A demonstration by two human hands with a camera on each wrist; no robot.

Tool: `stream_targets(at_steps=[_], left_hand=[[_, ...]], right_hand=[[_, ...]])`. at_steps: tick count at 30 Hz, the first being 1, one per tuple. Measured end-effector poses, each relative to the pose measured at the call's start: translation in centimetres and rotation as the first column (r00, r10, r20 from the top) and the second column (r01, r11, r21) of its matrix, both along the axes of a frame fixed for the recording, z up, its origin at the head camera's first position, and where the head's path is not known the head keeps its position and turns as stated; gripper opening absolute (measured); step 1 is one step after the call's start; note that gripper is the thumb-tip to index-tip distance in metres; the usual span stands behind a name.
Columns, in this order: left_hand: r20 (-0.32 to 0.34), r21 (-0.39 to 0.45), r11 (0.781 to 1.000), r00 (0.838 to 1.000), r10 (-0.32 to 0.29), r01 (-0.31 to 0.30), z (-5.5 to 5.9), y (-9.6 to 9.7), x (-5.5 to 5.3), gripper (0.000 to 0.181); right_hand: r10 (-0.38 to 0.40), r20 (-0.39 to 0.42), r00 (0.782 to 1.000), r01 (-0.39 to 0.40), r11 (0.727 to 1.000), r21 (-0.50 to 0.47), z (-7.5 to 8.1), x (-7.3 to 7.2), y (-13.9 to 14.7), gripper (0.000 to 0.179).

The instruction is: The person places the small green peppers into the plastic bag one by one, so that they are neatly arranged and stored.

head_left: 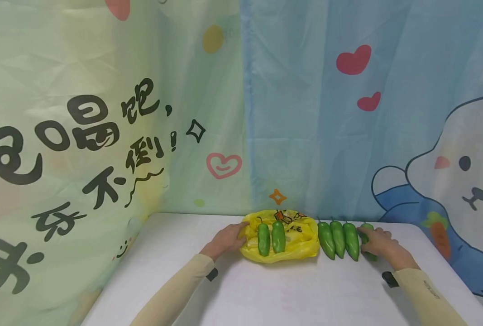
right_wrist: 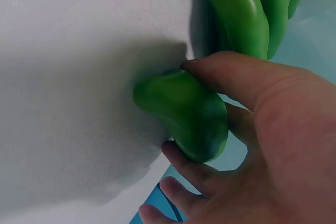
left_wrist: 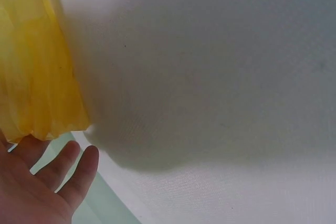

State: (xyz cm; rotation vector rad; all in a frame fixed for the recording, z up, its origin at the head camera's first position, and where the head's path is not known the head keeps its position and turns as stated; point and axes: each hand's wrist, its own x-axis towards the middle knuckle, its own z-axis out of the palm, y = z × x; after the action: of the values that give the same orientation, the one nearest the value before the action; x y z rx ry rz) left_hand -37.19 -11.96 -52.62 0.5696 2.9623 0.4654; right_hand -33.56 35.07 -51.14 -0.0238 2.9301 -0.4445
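A crumpled yellow plastic bag (head_left: 302,249) lies at the table's far side, with two green chili peppers (head_left: 263,239) side by side on it. My left hand (head_left: 227,241) is at the bag's left edge and holds it. In the left wrist view, some fingers (left_wrist: 79,174) stretch out loose below the bag (left_wrist: 47,77). To the right of the bag, three more peppers (head_left: 338,240) stand in a close row. My right hand (head_left: 381,244) pinches another glossy green pepper (right_wrist: 181,108) between thumb and fingers, just right of that row.
All this is on a white table (head_left: 282,294), near its back edge. A printed curtain (head_left: 286,113) with hearts, writing and a cartoon bear hangs right behind. Dark wrist-mounted cameras (head_left: 389,279) sit under both cuffs.
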Motion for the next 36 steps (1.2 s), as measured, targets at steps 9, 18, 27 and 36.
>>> stream_targets(at_steps=[9,18,27,36], left_hand=[[-0.006,0.0,1.0,1.0,-0.013,0.013,0.0,-0.1,0.0,0.055],[-0.017,0.001,1.0,1.0,-0.021,0.021,-0.1,-0.1,0.0,0.055],[-0.014,-0.004,1.0,1.0,-0.01,0.01,-0.2,0.0,-0.2,0.056],[-0.009,-0.01,1.0,1.0,0.0,0.0,-0.2,0.0,-0.1,0.055]], right_hand=[[0.003,0.017,1.0,-0.003,1.0,0.01,0.3,-0.2,0.2,0.069],[0.013,0.039,0.999,-0.014,1.0,0.016,0.7,-0.3,0.4,0.069],[0.037,0.036,0.999,-0.037,0.999,0.01,0.9,-0.2,0.4,0.07],[0.072,0.038,0.997,-0.073,0.997,0.018,1.9,0.0,0.6,0.068]])
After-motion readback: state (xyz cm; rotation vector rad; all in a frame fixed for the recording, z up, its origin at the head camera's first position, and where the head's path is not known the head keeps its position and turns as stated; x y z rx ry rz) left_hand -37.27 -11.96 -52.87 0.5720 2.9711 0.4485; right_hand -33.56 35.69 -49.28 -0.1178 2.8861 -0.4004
